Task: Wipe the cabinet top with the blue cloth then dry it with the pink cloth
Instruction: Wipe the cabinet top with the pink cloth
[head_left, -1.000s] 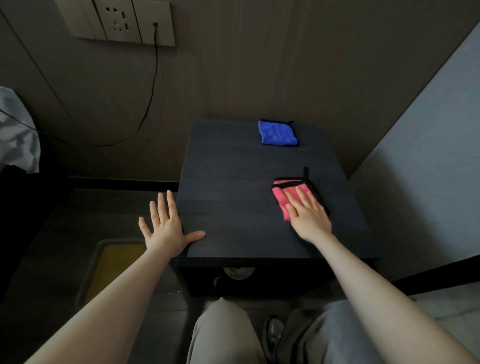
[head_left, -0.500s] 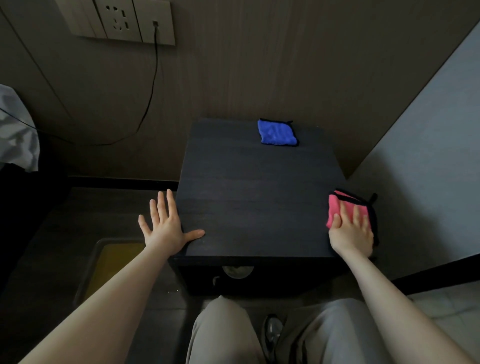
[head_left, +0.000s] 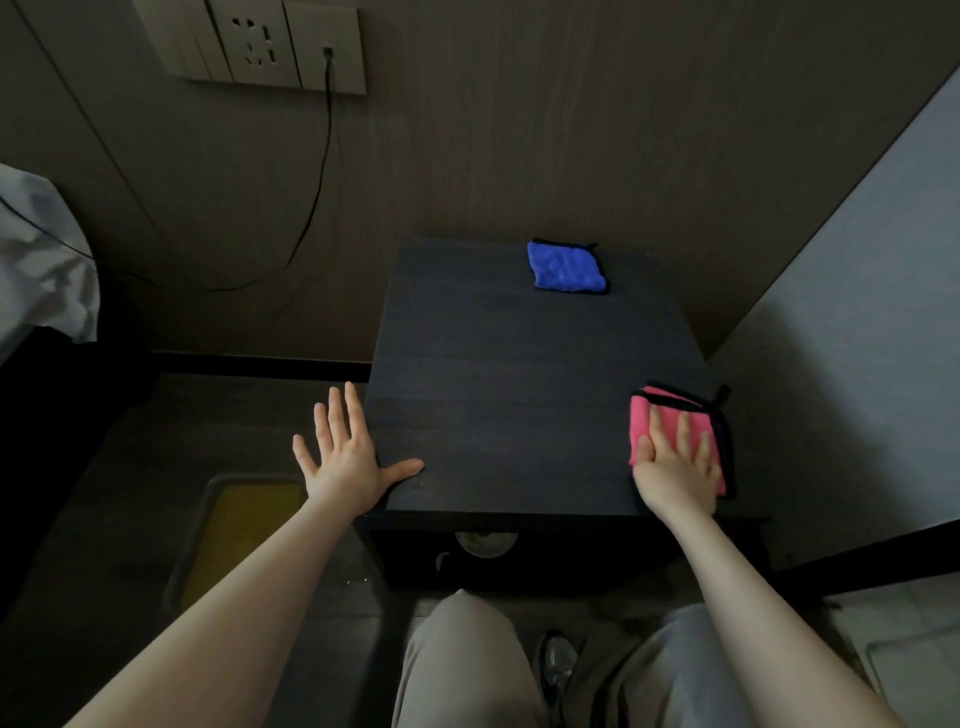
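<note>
The dark cabinet top (head_left: 509, 395) fills the middle of the view. A folded blue cloth (head_left: 566, 266) with black trim lies near its far edge. A pink cloth (head_left: 644, 421) with black trim lies flat at the near right edge, and my right hand (head_left: 675, 467) presses on it with the palm and spread fingers. My left hand (head_left: 345, 457) is open and flat at the cabinet's near left corner, thumb resting on the top, fingers hanging past the left edge.
A wall with sockets (head_left: 260, 47) and a dangling black cable (head_left: 311, 208) rises behind the cabinet. A pale wall (head_left: 857, 338) stands close on the right. A yellow-lined bin (head_left: 244, 525) sits on the floor left of the cabinet. My knees (head_left: 462, 665) are just below the front edge.
My right hand slid the pink cloth from the middle right of the top out to the right edge, then slightly back leftwards. The left hand and blue cloth stayed put.
</note>
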